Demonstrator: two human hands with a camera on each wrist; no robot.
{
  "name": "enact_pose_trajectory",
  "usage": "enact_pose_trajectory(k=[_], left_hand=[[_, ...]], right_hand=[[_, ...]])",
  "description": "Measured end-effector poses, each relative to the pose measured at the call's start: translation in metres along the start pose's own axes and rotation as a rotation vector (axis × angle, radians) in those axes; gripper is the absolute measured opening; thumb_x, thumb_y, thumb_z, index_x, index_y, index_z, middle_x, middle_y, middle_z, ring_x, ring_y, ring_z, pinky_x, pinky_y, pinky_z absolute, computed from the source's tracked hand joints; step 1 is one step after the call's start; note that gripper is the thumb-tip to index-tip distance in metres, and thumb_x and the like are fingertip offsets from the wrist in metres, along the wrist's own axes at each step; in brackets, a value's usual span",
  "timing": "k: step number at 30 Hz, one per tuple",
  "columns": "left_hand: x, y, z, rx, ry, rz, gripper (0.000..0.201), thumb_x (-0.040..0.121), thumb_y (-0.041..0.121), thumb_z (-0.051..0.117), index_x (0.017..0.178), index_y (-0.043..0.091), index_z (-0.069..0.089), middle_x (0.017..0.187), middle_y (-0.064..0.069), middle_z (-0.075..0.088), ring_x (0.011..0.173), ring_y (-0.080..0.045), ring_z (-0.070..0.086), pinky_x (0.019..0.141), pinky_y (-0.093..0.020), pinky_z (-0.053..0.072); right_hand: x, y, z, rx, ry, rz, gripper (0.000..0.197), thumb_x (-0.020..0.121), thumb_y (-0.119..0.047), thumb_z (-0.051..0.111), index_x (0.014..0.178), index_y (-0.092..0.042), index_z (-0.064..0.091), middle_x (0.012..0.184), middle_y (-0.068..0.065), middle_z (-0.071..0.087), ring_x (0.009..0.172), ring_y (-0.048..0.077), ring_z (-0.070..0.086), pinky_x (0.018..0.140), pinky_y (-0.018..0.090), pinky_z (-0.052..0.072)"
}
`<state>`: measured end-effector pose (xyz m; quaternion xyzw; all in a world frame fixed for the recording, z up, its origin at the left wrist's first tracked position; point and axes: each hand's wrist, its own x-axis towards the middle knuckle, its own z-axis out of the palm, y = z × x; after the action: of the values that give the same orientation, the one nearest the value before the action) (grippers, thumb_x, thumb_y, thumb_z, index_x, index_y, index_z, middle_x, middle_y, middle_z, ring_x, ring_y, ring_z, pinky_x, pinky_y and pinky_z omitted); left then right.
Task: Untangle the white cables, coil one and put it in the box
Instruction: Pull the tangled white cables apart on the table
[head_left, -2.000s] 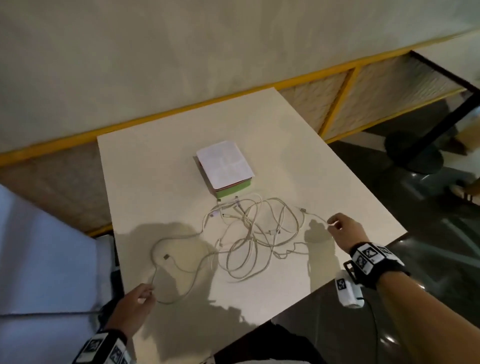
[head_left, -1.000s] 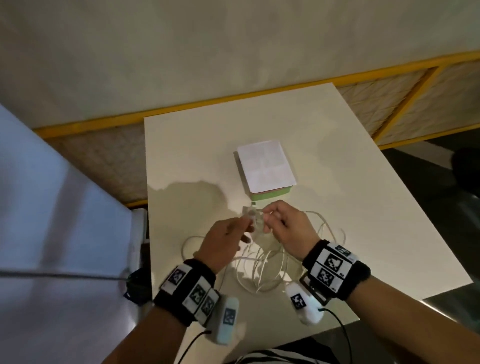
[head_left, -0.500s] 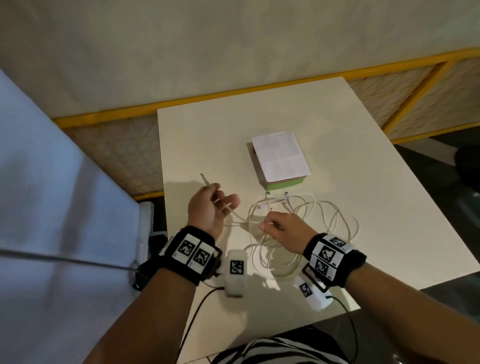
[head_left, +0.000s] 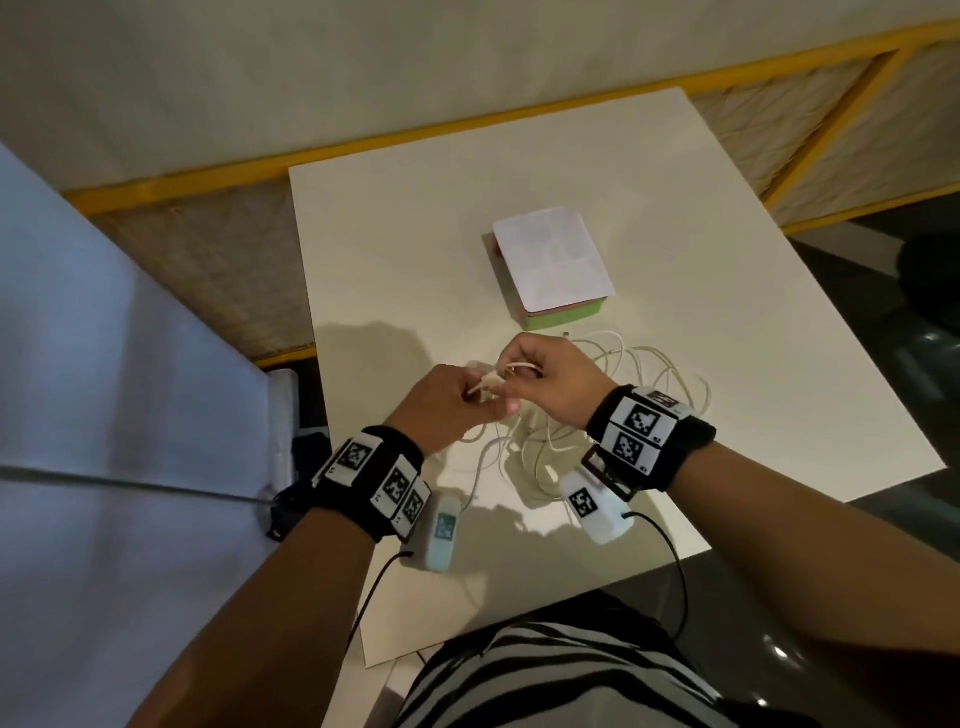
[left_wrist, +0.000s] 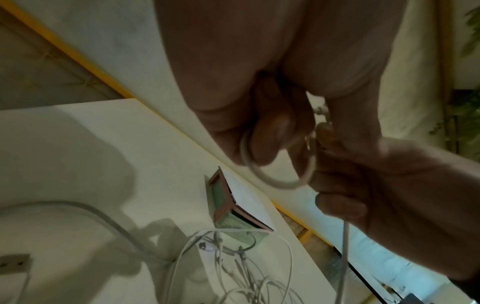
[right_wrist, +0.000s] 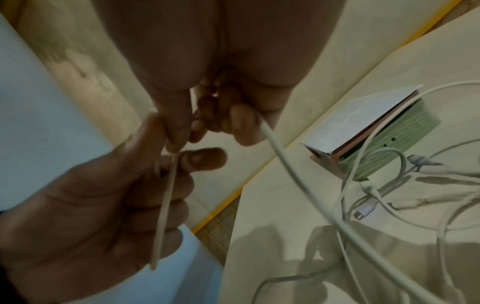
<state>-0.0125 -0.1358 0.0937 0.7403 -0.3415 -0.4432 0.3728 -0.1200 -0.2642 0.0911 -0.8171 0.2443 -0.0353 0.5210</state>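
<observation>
Both hands meet above the table's near middle, holding one white cable (head_left: 511, 370) between them. My left hand (head_left: 457, 402) pinches it with curled fingers; in the left wrist view a small loop of cable (left_wrist: 275, 181) hangs from those fingers. My right hand (head_left: 545, 379) grips the same cable (right_wrist: 283, 162), which runs down into the tangle. The tangle of white cables (head_left: 639, 379) lies on the table just right of and under the hands. The box (head_left: 563, 318), green with a white lid lying on top, stands just beyond the hands.
The white table (head_left: 727, 260) has bare surface around the box and to the right. A pale blue panel (head_left: 104, 415) stands close at the left. A yellow-framed low wall (head_left: 415, 135) runs behind the table. Dark floor lies to the right.
My left hand, which had pulled a cable end out to the left, has come back to the right hand. Both hands now hold the cable close together above the tangle.
</observation>
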Motion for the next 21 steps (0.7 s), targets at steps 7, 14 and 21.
enact_pose_trajectory(k=[7,14,21], left_hand=[[-0.007,0.001,-0.04,-0.175,0.254,0.082,0.028,0.088,0.026,0.062,0.062,0.028,0.072,0.044,0.013,0.051,0.04,-0.004,0.039,0.051,-0.024,0.036],[-0.02,0.001,-0.105,-0.788,0.765,0.128,0.03,0.095,0.025,0.051,0.066,0.019,0.055,0.035,0.011,0.027,0.034,-0.005,0.023,0.037,-0.016,0.022],[-0.002,-0.022,-0.093,-0.583,0.727,0.04,0.024,0.09,0.031,0.057,0.07,0.017,0.058,0.036,0.01,0.028,0.035,-0.004,0.025,0.04,-0.018,0.023]], right_hand=[[-0.016,0.021,-0.034,0.062,-0.097,0.092,0.008,0.081,-0.017,0.069,0.083,-0.016,0.062,0.061,-0.004,0.041,0.058,0.016,0.042,0.056,0.025,0.042],[-0.043,0.079,-0.056,-0.392,0.011,0.274,0.011,0.092,-0.025,0.054,0.086,-0.017,0.058,0.062,-0.004,0.051,0.065,0.019,0.048,0.062,0.03,0.035],[-0.037,0.083,-0.077,-0.322,0.242,0.282,0.026,0.094,-0.031,0.049,0.085,-0.012,0.065,0.079,0.006,0.07,0.079,0.027,0.063,0.073,0.034,0.046]])
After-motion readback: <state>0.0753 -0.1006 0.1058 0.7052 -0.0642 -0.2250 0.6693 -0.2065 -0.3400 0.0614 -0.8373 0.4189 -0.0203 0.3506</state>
